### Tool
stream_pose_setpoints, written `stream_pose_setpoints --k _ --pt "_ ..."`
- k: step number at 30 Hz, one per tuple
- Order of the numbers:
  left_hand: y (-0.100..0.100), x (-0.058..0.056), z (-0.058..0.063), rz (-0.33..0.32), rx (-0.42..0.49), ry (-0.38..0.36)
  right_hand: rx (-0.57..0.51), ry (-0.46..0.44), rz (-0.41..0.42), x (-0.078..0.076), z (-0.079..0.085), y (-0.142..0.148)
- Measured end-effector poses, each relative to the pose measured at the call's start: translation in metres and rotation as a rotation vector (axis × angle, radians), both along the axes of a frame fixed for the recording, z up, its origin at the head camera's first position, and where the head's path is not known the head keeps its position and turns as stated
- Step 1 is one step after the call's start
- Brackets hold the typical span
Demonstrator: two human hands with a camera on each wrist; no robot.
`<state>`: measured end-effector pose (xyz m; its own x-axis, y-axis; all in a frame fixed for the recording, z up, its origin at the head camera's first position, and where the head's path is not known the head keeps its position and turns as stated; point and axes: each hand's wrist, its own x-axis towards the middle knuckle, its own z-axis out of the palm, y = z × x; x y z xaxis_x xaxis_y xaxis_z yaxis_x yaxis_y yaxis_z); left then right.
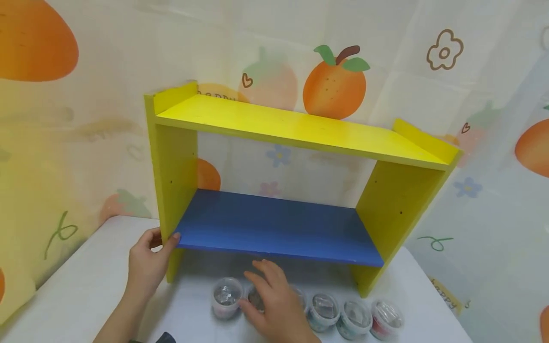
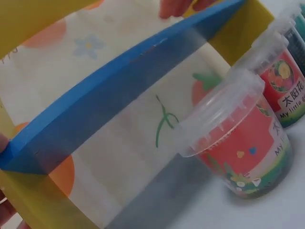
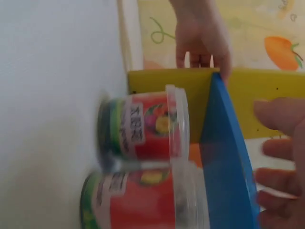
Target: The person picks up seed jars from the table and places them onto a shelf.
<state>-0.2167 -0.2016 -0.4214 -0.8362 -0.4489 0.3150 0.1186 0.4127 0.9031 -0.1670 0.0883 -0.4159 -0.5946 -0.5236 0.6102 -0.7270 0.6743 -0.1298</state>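
Fingers of my left hand (image 1: 147,262) grip the yellow side panel (image 1: 177,171) while my right hand (image 1: 276,302), loosely spread and empty, hovers by the blue shelf (image 1: 274,224) and tubs (image 1: 227,297).

Can't see most of third tub (image 1: 302,296) from left, lower middle of head view; masked by right hand (image 1: 279,305), same for part of second tub (image 1: 255,299). Can't see left hand's (image 1: 147,262) fingertips, bar thumb, behind yellow shelf's (image 1: 156,171) side panel. Can't identify dark object (image 1: 166,337), clipped at bottom edge. Can't fully read blurred label (image 3: 107,191) on lower tub (image 3: 143,202), right wrist view; clipped below.
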Motion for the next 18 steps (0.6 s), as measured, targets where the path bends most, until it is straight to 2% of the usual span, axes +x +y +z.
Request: stream_pose_setpoints --k 5,8,14,18 --pt "0.003 0.002 -0.003 0.047 -0.001 0.006 0.155 -0.235 -0.083 -0.007 -0.001 -0.019" --pt "0.004 0.004 -0.004 0.055 -0.017 0.015 0.235 -0.317 -0.144 -0.01 -0.003 -0.029" --pt "0.003 0.004 -0.001 0.047 -0.016 0.025 0.233 -0.34 -0.241 -0.014 -0.008 -0.041" --pt "0.001 0.003 0.002 0.047 -0.013 0.021 0.245 -0.332 -0.265 -0.015 -0.011 -0.045"
